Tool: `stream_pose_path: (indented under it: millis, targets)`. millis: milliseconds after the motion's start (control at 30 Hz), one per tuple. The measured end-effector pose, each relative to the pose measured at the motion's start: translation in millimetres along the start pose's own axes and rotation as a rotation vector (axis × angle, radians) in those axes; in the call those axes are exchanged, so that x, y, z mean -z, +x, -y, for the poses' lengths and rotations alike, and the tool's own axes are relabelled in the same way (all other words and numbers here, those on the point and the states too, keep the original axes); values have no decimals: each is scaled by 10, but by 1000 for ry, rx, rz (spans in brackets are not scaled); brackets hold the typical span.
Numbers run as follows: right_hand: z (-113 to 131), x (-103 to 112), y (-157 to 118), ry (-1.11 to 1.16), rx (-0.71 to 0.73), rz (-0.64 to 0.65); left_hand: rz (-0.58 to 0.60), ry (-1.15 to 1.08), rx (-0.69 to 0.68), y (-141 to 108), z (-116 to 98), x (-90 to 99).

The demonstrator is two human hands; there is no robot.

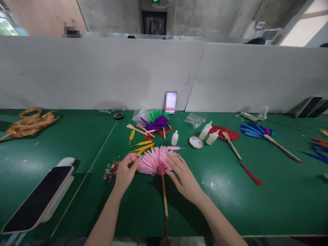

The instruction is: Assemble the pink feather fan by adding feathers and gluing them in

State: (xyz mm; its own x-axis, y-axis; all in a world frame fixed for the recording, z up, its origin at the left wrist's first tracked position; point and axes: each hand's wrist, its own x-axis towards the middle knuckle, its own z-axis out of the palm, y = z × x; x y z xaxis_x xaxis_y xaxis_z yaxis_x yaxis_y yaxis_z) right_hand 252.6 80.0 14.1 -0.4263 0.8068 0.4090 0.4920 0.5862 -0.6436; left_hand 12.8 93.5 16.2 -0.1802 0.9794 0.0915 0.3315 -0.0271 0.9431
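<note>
A pink feather fan (153, 162) lies on the green table in front of me, its thin wooden handle (164, 196) pointing toward me with a red cord at the end. At the fan's left edge, my left hand (126, 171) pinches a pink feather (133, 156) between thumb and fingers. My right hand (180, 172) grips the fan's right side, fingers over the feathers and thumb near the handle's top. Just beyond the fan lie a loose pink feather (174, 148) and several yellow feathers (146, 148).
Small white bottles (174, 138) and a tape roll (196, 142) stand beyond my hands. Purple feathers (158, 123) lie farther back. A red fan (232, 135) and a blue fan (256, 131) are to the right. Dried flowers (110, 171) and a phone (38, 200) sit left.
</note>
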Motion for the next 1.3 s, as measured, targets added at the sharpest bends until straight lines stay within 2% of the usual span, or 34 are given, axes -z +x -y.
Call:
stream_pose_path:
  millis: [100,267,333,400,533,567,633,667,733,833,933,967,1000,1133,1200,1300]
  targets:
    - [-92,-32,-216,-58,-57,-39,-11,12,-12,-6,49,-26]
    - [-265,106,-348,60,-313,-424,64,53,-35,28,60,-44]
    - [-236,118,-340,178,-448,-487,123,36,-20,38,-28,-60]
    - [-116,84,-307,317,-534,-394,278,12,2,32,-190,-92]
    - [268,-67,-207,526,-568,-50,702,108,-49,-18,-599,-199]
    - [347,-109,-181,577,-596,-2,771,131,-65,-26,-681,-228]
    - [440,-183,-135,718,-626,39,834,146,-92,-28,-780,-278]
    - [450,-209,-116,796,-638,41,825,136,-101,-22,-794,-295]
    - [407,-230,-90,929,-676,5,724,86,-103,-15,-745,-303]
    - [256,-184,-87,981,-759,-186,419,-18,-59,-92,-517,-238]
    - [99,-86,-126,934,-802,-376,88,-5,16,-355,-195,-122]
    - [55,-50,-140,917,-811,-405,31,8,39,-478,-86,-85]
    - [15,-16,-150,893,-820,-421,-5,21,56,-608,18,-54]
    - [-128,106,-95,664,-782,-378,62,4,176,-1063,320,6]
    - [-204,144,-7,508,-704,-323,83,-29,247,-1183,366,4]
    - [-316,153,145,398,-626,-303,97,-67,280,-1216,283,-18]
